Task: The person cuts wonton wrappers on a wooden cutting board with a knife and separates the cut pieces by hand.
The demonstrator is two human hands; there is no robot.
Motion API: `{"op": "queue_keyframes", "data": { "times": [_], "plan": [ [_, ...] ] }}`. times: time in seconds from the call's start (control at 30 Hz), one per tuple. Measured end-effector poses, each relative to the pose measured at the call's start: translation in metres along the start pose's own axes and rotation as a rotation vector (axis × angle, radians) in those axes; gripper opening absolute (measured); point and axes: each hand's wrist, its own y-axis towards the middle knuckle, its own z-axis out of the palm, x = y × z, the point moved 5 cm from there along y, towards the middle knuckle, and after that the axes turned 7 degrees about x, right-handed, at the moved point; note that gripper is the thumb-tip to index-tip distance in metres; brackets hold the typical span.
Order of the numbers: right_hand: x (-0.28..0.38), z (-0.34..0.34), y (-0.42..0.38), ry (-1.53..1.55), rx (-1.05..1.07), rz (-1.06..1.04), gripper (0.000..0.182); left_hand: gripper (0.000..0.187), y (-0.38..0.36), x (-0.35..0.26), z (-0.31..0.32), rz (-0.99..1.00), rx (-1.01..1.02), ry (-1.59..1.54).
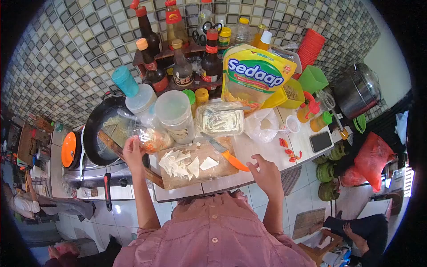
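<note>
My left hand [133, 153] is at the edge of a clear plastic bag [155, 139] of shredded orange and pale vegetables. Its fingers are pressed together; what they pinch is too small to make out. Beneath that wrist a long wooden stick [111, 145] slants from the pan to the cutting board. My right hand [268, 177] is open and holds nothing, its fingers apart beside the orange handle of a knife [235, 160]. The knife's blade lies across the wooden cutting board [216, 175]. On the board are a pile of cut white dough sheets [175, 163] and one separate piece [209, 163].
A black frying pan [95, 142] with food in it sits on the stove at left. Behind the board stand a clear canister [174, 116], a tub of pale spread [220, 121] and a Sedaap pouch [255, 75]. Red chillies [290, 152] and a phone [320, 141] lie at right.
</note>
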Motion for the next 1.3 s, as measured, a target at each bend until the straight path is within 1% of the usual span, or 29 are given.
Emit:
{"op": "queue_keyframes", "data": {
  "times": [0.07,0.1,0.17,0.2,0.27,0.3,0.37,0.4,0.47,0.5,0.53,0.6,0.63,0.67,0.7,0.73,0.77,0.8,0.87,0.9,0.93,0.97,1.0,1.07,1.2,1.3],
  "plan": [
    [-0.012,-0.002,0.001,0.026,-0.133,-0.052,0.031,0.047,-0.012,-0.015,0.006,0.087,0.12,-0.053],
    [-0.018,0.004,0.014,0.063,-0.15,-0.068,0.031,0.047,-0.008,-0.03,0.009,0.122,0.122,-0.028],
    [-0.045,0.0,0.02,0.233,-0.243,0.092,0.028,0.047,-0.026,-0.03,0.012,0.23,0.039,-0.123],
    [-0.059,0.002,0.027,0.225,-0.242,0.096,0.028,0.047,-0.035,-0.03,0.017,0.236,0.044,-0.144],
    [-0.082,0.004,0.039,0.279,-0.374,0.105,0.025,0.046,-0.04,-0.015,0.012,0.258,0.031,-0.168],
    [-0.081,0.001,0.04,0.278,-0.368,0.105,0.025,0.046,-0.044,-0.015,0.011,0.282,0.017,-0.19],
    [-0.081,0.002,0.043,0.469,-0.283,0.149,0.024,0.045,-0.053,-0.013,0.012,0.268,-0.014,-0.215],
    [-0.083,0.006,0.045,0.471,-0.274,0.15,0.024,0.043,-0.059,-0.016,0.013,0.258,-0.039,-0.242],
    [-0.086,0.011,0.048,0.492,-0.333,0.072,0.024,0.043,-0.069,-0.025,0.012,0.23,-0.078,-0.201],
    [-0.083,0.012,0.048,0.492,-0.328,0.072,0.024,0.042,-0.072,-0.026,0.01,0.207,-0.112,-0.169],
    [-0.077,0.013,0.047,0.481,-0.312,0.078,0.024,0.042,-0.073,-0.024,0.008,0.205,-0.117,-0.167],
    [-0.068,0.017,0.044,0.47,-0.287,0.083,0.024,0.034,-0.078,-0.031,0.001,0.319,-0.172,-0.058],
    [-0.061,0.02,0.044,0.409,-0.253,0.02,0.023,0.034,-0.082,-0.035,0.001,0.317,-0.18,-0.054],
    [-0.052,0.023,0.043,0.348,-0.219,-0.042,0.022,0.031,-0.088,-0.043,0.003,0.36,-0.192,0.026],
    [-0.043,0.026,0.038,0.35,-0.211,-0.046,0.022,0.029,-0.096,-0.053,0.009,0.403,-0.203,0.107],
    [-0.023,0.027,0.031,0.276,-0.263,-0.155,0.022,0.027,-0.104,-0.057,0.017,0.424,-0.139,0.111],
    [-0.007,0.027,0.024,0.199,-0.323,-0.26,0.022,0.025,-0.107,-0.058,0.021,0.477,-0.119,0.152],
    [0.001,0.029,0.022,0.2,-0.318,-0.261,0.022,0.023,-0.11,-0.057,0.025,0.477,-0.1,0.2],
    [0.024,0.037,0.015,0.123,-0.3,-0.497,0.024,0.021,-0.116,-0.056,0.034,0.475,-0.079,0.25],
    [0.029,0.043,0.016,0.125,-0.297,-0.494,0.024,0.018,-0.12,-0.057,0.041,0.493,-0.035,0.284],
    [0.036,0.051,0.017,0.074,-0.271,-0.536,0.026,0.016,-0.123,-0.057,0.048,0.512,0.009,0.317],
    [0.044,0.059,0.017,0.022,-0.245,-0.579,0.027,0.016,-0.126,-0.058,0.052,0.511,0.01,0.318],
    [0.051,0.064,0.015,0.023,-0.245,-0.579,0.027,0.016,-0.129,-0.06,0.059,0.519,0.056,0.358],
    [0.063,0.075,0.016,-0.146,-0.241,-0.472,0.031,0.016,-0.133,-0.064,0.071,0.552,0.122,0.385],
    [0.067,0.094,0.022,-0.165,-0.252,-0.427,0.031,0.016,-0.14,-0.075,0.077,0.604,0.171,0.471],
    [0.065,0.096,0.026,-0.119,-0.234,-0.395,0.031,0.016,-0.138,-0.072,0.072,0.584,0.191,0.457]
  ]
}}
